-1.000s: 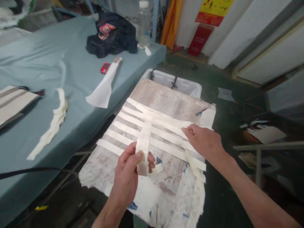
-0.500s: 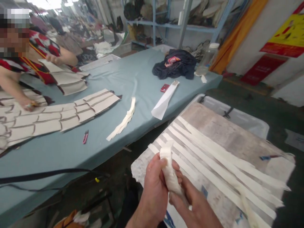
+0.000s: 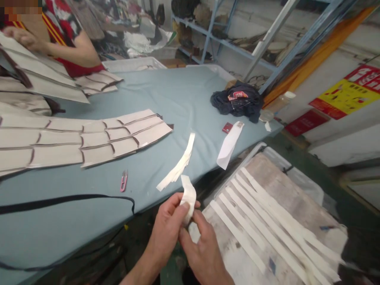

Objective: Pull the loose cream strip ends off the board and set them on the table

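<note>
Between my two hands is a cream fabric strip (image 3: 188, 190), its upper end curling up past my fingers. My left hand (image 3: 169, 219) grips it with the thumb pressed on top. Lower down, my right hand (image 3: 200, 241) pinches the strip, and its far part is hidden by the fingers. Just beyond, a small stack of cream strips (image 3: 178, 165) lies near the edge of the blue-covered table (image 3: 142, 95). To the right, several long cream strips (image 3: 252, 213) are laid side by side on a stained padded board (image 3: 285, 202).
Pink thread snips (image 3: 124, 181) and a black strap (image 3: 74, 201) lie on the table. Beyond are joined cream panels (image 3: 95, 136), a white paper (image 3: 230, 145), a red box (image 3: 227, 127) and dark cloth (image 3: 237, 101). A co-worker's arm (image 3: 77, 51) lifts panels at far left.
My hands have moved left with the strip, from over the padded board to the table's edge. The view has turned. The co-worker has raised some panels.
</note>
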